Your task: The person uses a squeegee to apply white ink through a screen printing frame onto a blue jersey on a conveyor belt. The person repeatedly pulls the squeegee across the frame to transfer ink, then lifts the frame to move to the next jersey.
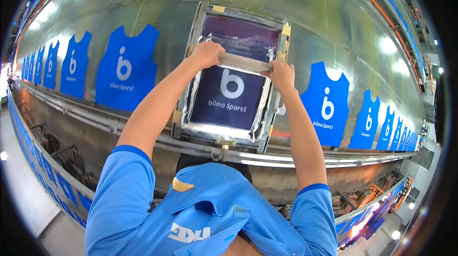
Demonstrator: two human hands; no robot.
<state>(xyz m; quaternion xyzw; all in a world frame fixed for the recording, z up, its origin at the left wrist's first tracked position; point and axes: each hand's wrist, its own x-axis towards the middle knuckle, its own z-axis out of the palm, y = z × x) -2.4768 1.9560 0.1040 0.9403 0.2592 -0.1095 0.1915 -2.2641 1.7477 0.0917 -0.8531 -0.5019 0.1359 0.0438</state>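
A screen-printing frame [192, 72] lies on the long table in front of me, its mesh dark with a pale round letter shape and lettering. Across the mesh runs a squeegee [245, 62], level from side to side. My left hand [206, 54] has its fingers closed round the squeegee's left end. At the other end my right hand [281, 74] grips it too. White ink streaks show along the mesh's inner edges and above the squeegee. The blade's lower edge and most fingertips are hidden.
Blue cut vest panels with white prints lie in a row along the table, a large one [126, 67] left of the frame and another [325, 105] right. A metal rail [210, 147] follows the near table edge. More blue panels hang over a lower rack [45, 172].
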